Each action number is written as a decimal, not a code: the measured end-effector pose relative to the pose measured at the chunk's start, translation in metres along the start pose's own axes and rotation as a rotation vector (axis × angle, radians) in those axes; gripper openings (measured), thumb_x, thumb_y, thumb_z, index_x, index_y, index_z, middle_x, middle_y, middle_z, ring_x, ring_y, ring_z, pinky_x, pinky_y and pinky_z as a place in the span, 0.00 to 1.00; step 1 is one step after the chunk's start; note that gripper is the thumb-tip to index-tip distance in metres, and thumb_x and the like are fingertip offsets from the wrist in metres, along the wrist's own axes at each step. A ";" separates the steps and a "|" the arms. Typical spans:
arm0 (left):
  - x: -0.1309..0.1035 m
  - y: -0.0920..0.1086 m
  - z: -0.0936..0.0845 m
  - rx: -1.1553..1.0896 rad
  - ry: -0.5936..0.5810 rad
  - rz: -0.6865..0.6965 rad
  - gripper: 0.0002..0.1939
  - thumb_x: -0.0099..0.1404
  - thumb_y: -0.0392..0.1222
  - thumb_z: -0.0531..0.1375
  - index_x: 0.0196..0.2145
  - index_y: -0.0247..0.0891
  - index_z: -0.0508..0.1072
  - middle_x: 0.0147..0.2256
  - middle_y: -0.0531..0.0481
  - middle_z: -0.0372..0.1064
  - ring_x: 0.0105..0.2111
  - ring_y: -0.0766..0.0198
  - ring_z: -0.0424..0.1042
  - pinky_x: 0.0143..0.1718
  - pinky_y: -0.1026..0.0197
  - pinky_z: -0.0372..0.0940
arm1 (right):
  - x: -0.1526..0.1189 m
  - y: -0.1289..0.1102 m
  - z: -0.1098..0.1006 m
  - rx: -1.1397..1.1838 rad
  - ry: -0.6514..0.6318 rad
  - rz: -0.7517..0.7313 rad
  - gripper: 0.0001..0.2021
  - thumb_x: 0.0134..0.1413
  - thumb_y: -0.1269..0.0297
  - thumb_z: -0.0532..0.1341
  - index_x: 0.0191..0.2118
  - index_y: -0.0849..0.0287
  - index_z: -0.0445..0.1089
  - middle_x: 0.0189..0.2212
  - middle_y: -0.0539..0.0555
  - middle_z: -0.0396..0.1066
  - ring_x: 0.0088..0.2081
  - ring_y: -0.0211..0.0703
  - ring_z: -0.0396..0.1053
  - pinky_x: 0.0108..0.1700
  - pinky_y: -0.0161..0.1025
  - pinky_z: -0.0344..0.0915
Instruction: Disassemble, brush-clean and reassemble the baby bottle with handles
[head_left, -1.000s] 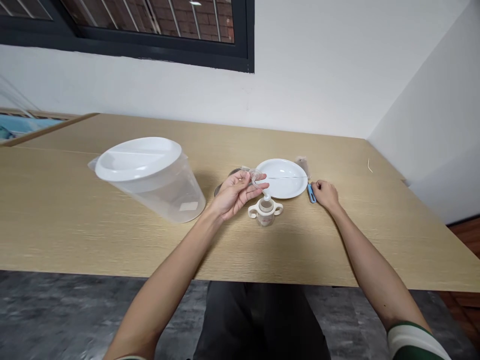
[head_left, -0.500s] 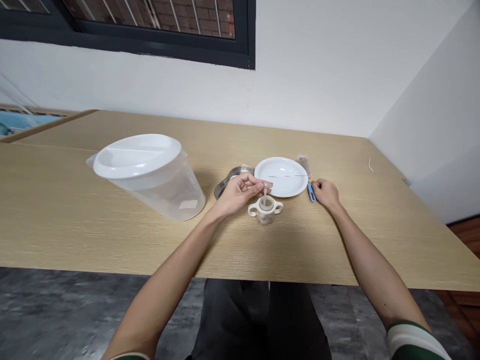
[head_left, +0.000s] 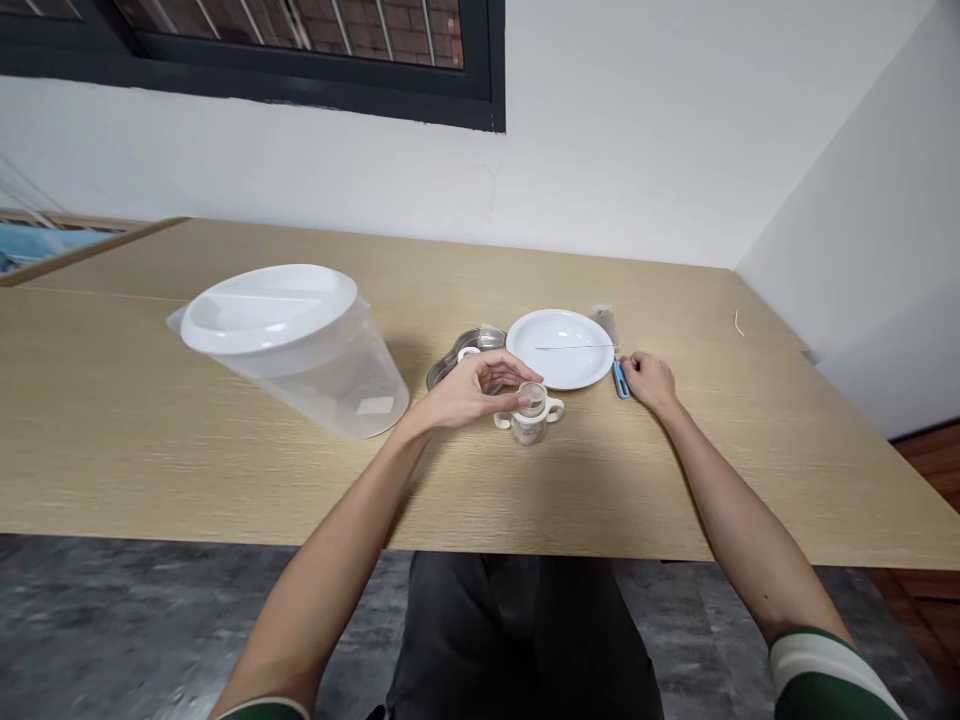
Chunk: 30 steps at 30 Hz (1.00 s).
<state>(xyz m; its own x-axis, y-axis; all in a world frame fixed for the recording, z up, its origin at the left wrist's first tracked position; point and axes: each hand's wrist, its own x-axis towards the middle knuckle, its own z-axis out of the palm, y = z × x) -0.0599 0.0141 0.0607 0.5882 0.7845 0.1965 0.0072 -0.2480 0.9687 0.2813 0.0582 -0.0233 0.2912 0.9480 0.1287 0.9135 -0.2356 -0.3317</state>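
My left hand [head_left: 484,388] has its thumb and fingers round the rim of a clear round piece [head_left: 533,393] at the mouth of a small two-handled cup [head_left: 529,430]. The cup stands upright on the table, a pale handle on each side. My right hand [head_left: 651,381] rests closed on the table, right of a blue handle [head_left: 621,380]; anything inside its fingers is hidden. Behind the cup lies a white oval plate [head_left: 562,365] with a thin rod [head_left: 574,347] across it.
A large translucent jug [head_left: 341,375] with a white lid stands on the table [head_left: 187,450] at the left. Partly behind my left hand is a curved metal tray [head_left: 442,372] with small items. A small brownish packet [head_left: 604,321] lies behind the plate, and a thin pale strip [head_left: 739,323] lies far right.
The clear piece that my left hand held above the cup has moved down to the cup's mouth, and my fingers have spread round its rim. My right hand has stayed in place.
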 end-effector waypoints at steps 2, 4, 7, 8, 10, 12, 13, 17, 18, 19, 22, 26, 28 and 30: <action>0.000 0.000 -0.001 0.045 -0.024 0.022 0.14 0.57 0.41 0.72 0.41 0.38 0.79 0.45 0.41 0.79 0.47 0.57 0.77 0.54 0.56 0.69 | 0.000 0.000 0.000 -0.001 0.001 -0.002 0.19 0.66 0.55 0.52 0.30 0.57 0.72 0.34 0.58 0.78 0.34 0.45 0.69 0.31 0.39 0.47; -0.001 0.000 -0.001 0.104 -0.046 0.026 0.15 0.57 0.41 0.72 0.42 0.38 0.79 0.45 0.42 0.78 0.47 0.56 0.76 0.55 0.56 0.67 | 0.001 0.001 0.001 -0.001 0.001 -0.005 0.19 0.65 0.55 0.52 0.30 0.57 0.73 0.34 0.58 0.78 0.34 0.46 0.69 0.32 0.39 0.48; -0.001 0.000 -0.001 0.190 -0.042 0.026 0.17 0.57 0.43 0.72 0.44 0.40 0.80 0.47 0.42 0.77 0.47 0.54 0.75 0.53 0.55 0.67 | 0.001 0.001 0.002 -0.001 0.000 -0.007 0.19 0.65 0.55 0.51 0.32 0.57 0.74 0.34 0.59 0.78 0.34 0.46 0.69 0.32 0.38 0.50; -0.001 -0.001 -0.001 0.210 -0.038 0.029 0.18 0.57 0.43 0.72 0.45 0.40 0.80 0.47 0.42 0.77 0.48 0.54 0.74 0.53 0.54 0.66 | 0.001 0.001 0.002 0.000 -0.001 -0.007 0.19 0.65 0.54 0.51 0.32 0.57 0.74 0.34 0.59 0.77 0.35 0.46 0.69 0.32 0.38 0.50; 0.000 -0.002 -0.001 0.237 -0.035 0.035 0.18 0.58 0.44 0.72 0.46 0.41 0.80 0.47 0.43 0.77 0.49 0.53 0.74 0.54 0.54 0.65 | 0.000 0.001 0.001 0.000 -0.002 -0.005 0.19 0.66 0.54 0.51 0.32 0.57 0.74 0.34 0.59 0.77 0.35 0.46 0.69 0.33 0.38 0.50; 0.001 -0.003 -0.002 0.267 -0.043 0.035 0.18 0.58 0.45 0.71 0.46 0.41 0.81 0.48 0.43 0.78 0.49 0.53 0.74 0.54 0.54 0.64 | 0.000 0.000 0.001 0.002 -0.002 -0.002 0.20 0.66 0.54 0.51 0.31 0.57 0.74 0.34 0.59 0.77 0.34 0.46 0.69 0.33 0.38 0.50; 0.001 -0.003 -0.003 0.284 -0.048 0.034 0.17 0.59 0.45 0.71 0.47 0.41 0.81 0.48 0.43 0.77 0.49 0.53 0.74 0.54 0.54 0.64 | 0.000 0.000 0.001 0.003 -0.002 -0.002 0.20 0.66 0.54 0.51 0.31 0.58 0.74 0.34 0.59 0.77 0.34 0.46 0.69 0.33 0.38 0.50; 0.001 -0.003 -0.002 0.360 -0.051 0.032 0.18 0.59 0.42 0.69 0.48 0.41 0.80 0.47 0.46 0.77 0.48 0.55 0.73 0.52 0.55 0.64 | -0.001 0.000 0.000 0.009 -0.002 -0.003 0.19 0.66 0.54 0.51 0.31 0.58 0.74 0.33 0.58 0.77 0.34 0.45 0.69 0.32 0.38 0.50; 0.000 -0.003 -0.002 0.378 -0.051 0.032 0.19 0.59 0.42 0.68 0.49 0.41 0.79 0.47 0.46 0.78 0.47 0.55 0.73 0.52 0.56 0.64 | -0.001 0.000 0.000 0.010 -0.002 -0.003 0.19 0.66 0.54 0.51 0.31 0.57 0.74 0.34 0.58 0.77 0.34 0.46 0.69 0.32 0.38 0.50; 0.000 -0.002 -0.001 0.393 -0.052 0.032 0.19 0.59 0.41 0.68 0.50 0.41 0.79 0.47 0.47 0.77 0.47 0.56 0.73 0.52 0.56 0.64 | 0.000 0.000 0.000 0.011 -0.002 -0.002 0.19 0.66 0.54 0.51 0.31 0.57 0.74 0.34 0.58 0.78 0.34 0.46 0.69 0.32 0.38 0.50; -0.001 -0.001 -0.001 0.412 -0.054 0.028 0.21 0.59 0.42 0.68 0.51 0.40 0.78 0.47 0.48 0.77 0.47 0.57 0.73 0.53 0.55 0.64 | 0.000 0.001 0.001 0.010 0.000 0.000 0.19 0.65 0.54 0.51 0.31 0.57 0.73 0.35 0.58 0.78 0.35 0.46 0.69 0.32 0.38 0.49; 0.000 -0.002 -0.002 0.383 -0.036 0.022 0.22 0.58 0.43 0.69 0.51 0.40 0.78 0.46 0.47 0.78 0.46 0.57 0.74 0.54 0.53 0.65 | 0.000 0.001 0.001 0.007 0.002 -0.001 0.19 0.65 0.53 0.51 0.30 0.57 0.73 0.34 0.58 0.78 0.34 0.46 0.68 0.32 0.38 0.49; 0.001 -0.003 -0.003 0.331 -0.040 0.047 0.22 0.58 0.43 0.70 0.50 0.39 0.78 0.46 0.46 0.78 0.46 0.57 0.74 0.54 0.53 0.66 | 0.000 0.001 0.001 0.007 0.004 -0.004 0.20 0.65 0.53 0.51 0.30 0.57 0.72 0.33 0.58 0.77 0.34 0.46 0.68 0.32 0.38 0.49; 0.001 -0.004 -0.004 0.274 -0.049 0.075 0.22 0.58 0.43 0.70 0.50 0.39 0.78 0.47 0.45 0.78 0.47 0.56 0.74 0.53 0.53 0.66 | 0.000 0.001 0.001 0.007 0.007 -0.007 0.20 0.65 0.52 0.51 0.29 0.57 0.71 0.33 0.58 0.77 0.34 0.46 0.68 0.32 0.38 0.48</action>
<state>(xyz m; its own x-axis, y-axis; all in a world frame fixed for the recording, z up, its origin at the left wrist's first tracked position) -0.0629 0.0179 0.0574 0.6335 0.7317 0.2518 0.1770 -0.4537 0.8734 0.2822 0.0580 -0.0247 0.2869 0.9481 0.1371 0.9135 -0.2277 -0.3370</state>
